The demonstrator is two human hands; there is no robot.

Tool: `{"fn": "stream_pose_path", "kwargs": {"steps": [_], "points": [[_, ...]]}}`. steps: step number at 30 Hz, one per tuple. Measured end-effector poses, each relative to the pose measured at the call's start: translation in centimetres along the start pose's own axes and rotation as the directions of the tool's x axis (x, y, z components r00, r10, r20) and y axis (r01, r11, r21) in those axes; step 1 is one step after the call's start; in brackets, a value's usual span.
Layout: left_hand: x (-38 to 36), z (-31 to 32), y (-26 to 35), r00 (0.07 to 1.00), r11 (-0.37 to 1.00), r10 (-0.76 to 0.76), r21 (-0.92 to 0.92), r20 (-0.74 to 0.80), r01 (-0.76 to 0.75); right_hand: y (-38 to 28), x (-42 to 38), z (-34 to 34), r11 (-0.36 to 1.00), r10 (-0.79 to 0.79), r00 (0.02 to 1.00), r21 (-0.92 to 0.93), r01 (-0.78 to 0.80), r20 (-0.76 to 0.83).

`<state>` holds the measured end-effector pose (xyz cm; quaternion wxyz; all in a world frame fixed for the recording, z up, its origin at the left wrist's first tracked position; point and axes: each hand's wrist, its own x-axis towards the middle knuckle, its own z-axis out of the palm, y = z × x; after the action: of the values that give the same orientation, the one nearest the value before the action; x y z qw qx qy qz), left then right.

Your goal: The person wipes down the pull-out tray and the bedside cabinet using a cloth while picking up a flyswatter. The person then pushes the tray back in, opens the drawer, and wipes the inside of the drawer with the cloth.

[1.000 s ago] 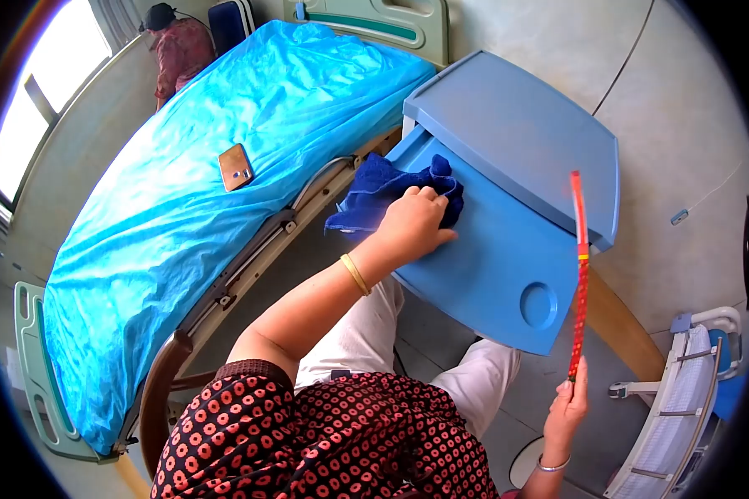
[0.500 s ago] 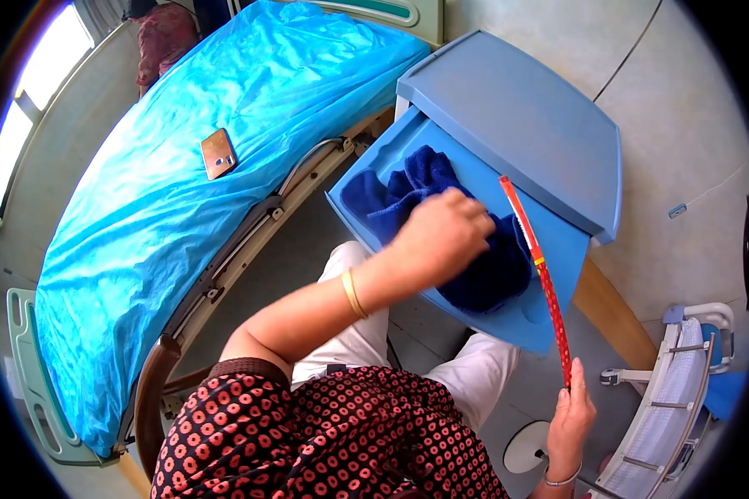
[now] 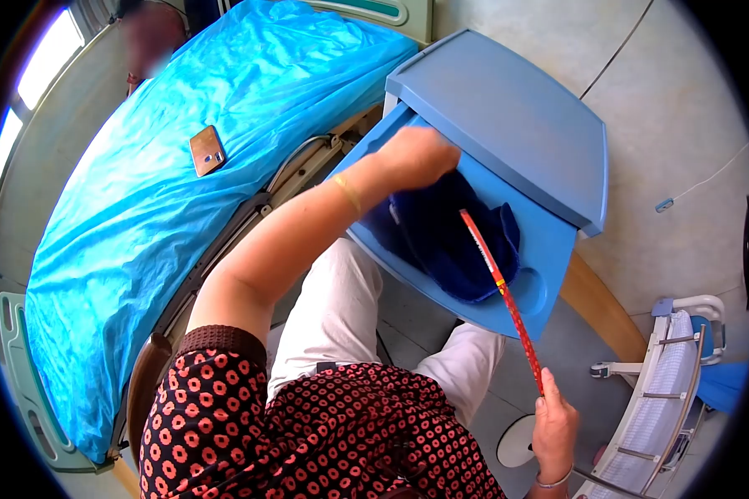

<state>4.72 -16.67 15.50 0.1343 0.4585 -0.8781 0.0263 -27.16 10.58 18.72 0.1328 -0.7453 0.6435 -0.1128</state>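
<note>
My left hand (image 3: 420, 158), with fingers curled closed, is at the upper edge of a dark blue towel (image 3: 441, 237) and appears to grip it; the fingertips are hidden. The towel lies bunched on the pulled-out light blue tray (image 3: 545, 266) of a bedside cabinet (image 3: 508, 116). At lower right, my right hand (image 3: 555, 420) is wrapped round the bottom end of a long, thin red stick-like thing (image 3: 512, 312). It has a patterned lower part and a yellow band, and points up and left, its tip in front of the towel.
A bed under a bright blue sheet (image 3: 141, 233) stands on the left, with a phone (image 3: 207, 150) on it. Another person (image 3: 152, 37) is at the far upper left. A white railed frame (image 3: 662, 399) stands at right, near a round white disc (image 3: 518, 441) on the floor.
My left hand has moved up and left over the tray, and the towel has shifted and changed shape. The red stick-like thing has moved slightly left and down with my right hand.
</note>
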Motion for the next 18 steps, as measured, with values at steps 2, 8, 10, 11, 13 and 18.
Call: {"fn": "stream_pose_path", "kwargs": {"steps": [2,8,10,11,13,18], "points": [[2.0,0.1,-0.3,0.906,0.944,-0.138,-0.33,-0.401,-0.002,-0.3,0.2,0.3,0.999,-0.033,0.999,0.036,0.032,0.015],[0.0,0.0,1.3,0.884,0.961,-0.133,-0.278,-0.448,0.003,-1.1,2.7,0.7,0.983,-0.018,0.999,-0.183,0.009,-0.047],[-2.5,1.0,1.6,0.981,0.956,-0.147,-0.274,-0.129,0.108,-0.6,3.9,0.9,0.982,-0.054,0.997,-0.183,0.045,-0.048],[-3.8,2.6,1.6,0.976,0.975,-0.09,-0.219,-0.199,0.045,-0.5,4.5,1.1,0.98,-0.094,0.994,-0.181,0.083,-0.049],[-5.3,3.2,1.8,0.961,0.988,-0.037,-0.157,-0.274,-0.007,-1.0,6.1,1.2,0.973,-0.08,0.997,-0.218,0.079,0.006],[-6.8,-0.1,3.4,0.975,0.961,-0.215,-0.168,0.05,0.221,-1.6,8.0,0.6,0.959,-0.075,0.997,-0.272,0.081,0.035]]}}
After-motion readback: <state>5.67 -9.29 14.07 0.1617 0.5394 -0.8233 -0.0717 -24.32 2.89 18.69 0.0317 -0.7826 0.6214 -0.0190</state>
